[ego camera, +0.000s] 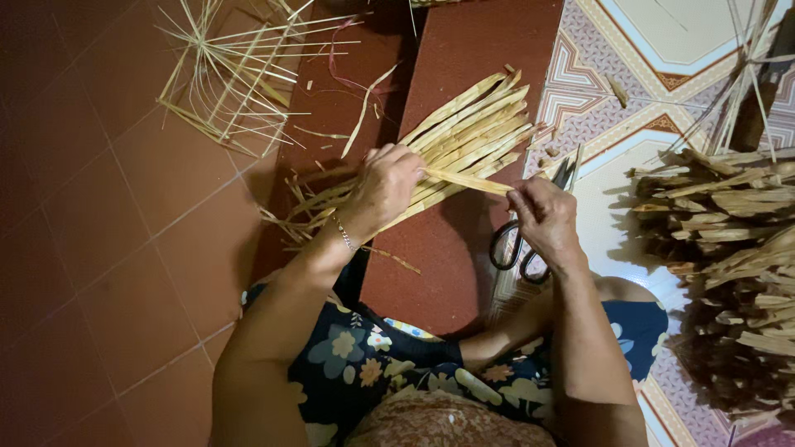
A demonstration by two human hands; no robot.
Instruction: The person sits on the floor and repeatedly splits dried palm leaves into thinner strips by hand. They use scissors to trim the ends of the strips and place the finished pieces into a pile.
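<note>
Straw-coloured flat dried leaf strips, bundled (464,132), lie on dark red-brown board (464,248), long axis running lower-left to upper-right. L hand (383,189) sits on bundle's lower-left part, fingers curled shut round the strips, pinning them. One loose pale strip (468,181) runs from L hand rightward to R hand (542,217), which pinches its end between thumb and fingertips. R hand is nearer that free end. Black-handled scissors (517,240) lie just under R hand, partly hidden. Heap of dry brown leaf offcuts (729,248) far right on patterned floor tiles (662,41).

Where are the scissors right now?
In the head view, the black-handled scissors lie on the floor just under the right hand, beside the red board's right edge.
</note>
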